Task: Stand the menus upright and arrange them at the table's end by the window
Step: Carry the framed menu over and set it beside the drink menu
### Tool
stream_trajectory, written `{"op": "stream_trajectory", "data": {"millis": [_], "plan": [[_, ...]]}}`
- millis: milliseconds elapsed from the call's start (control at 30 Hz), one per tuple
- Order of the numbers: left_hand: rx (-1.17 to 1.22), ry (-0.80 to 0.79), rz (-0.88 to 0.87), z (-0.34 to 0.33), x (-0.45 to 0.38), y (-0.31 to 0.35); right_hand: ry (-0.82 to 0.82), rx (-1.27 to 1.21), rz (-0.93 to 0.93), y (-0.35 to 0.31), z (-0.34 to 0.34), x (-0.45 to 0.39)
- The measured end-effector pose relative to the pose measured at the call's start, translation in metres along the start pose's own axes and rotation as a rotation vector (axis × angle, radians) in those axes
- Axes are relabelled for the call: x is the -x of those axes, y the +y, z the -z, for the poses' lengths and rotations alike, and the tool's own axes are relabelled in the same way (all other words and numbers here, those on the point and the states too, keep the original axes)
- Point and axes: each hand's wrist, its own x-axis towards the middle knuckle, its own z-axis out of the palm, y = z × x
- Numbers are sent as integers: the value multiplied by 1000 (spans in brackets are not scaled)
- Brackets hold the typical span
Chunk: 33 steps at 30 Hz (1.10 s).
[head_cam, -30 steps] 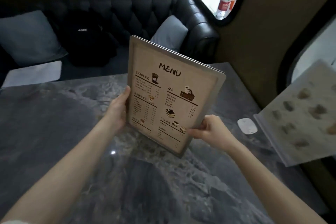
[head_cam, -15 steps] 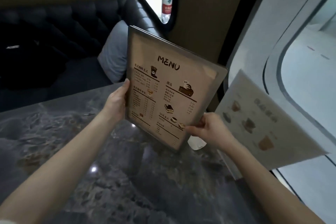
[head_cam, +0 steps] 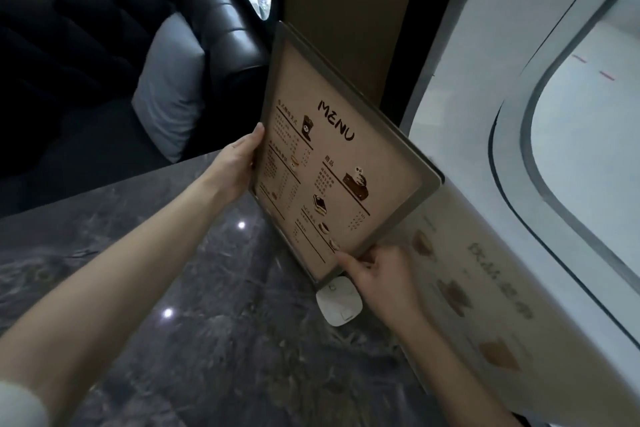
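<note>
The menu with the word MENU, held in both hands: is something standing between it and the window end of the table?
Yes. A small white device lies on the table just below the held menu's lower corner, near the right hand. A second menu already leans at the window side behind it.

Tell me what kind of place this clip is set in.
Probably a café or dessert shop booth: the hands hold a MENU card picturing coffee and cakes, over a dark marbled table beside a tufted black sofa and a window.

Held menu (head_cam: 341, 163) stands above table (head_cam: 221, 322), second menu (head_cam: 485, 305) right, against window
</note>
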Motion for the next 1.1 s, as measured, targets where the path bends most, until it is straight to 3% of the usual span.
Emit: {"op": "stream_trajectory", "data": {"millis": [400,833,1000,1100], "plan": [[-21,-44,36,2,-39,-25,2,6,5,5,-21,-15],[142,8,81,-13,-42,-35,0,-8,61,6,-26,-12],[72,47,75,-21,-36,-33,-16,0,57,6,-27,-11],[-74,151,98,-31,-27,-31,-43,18,69,5,-27,-9]]}}
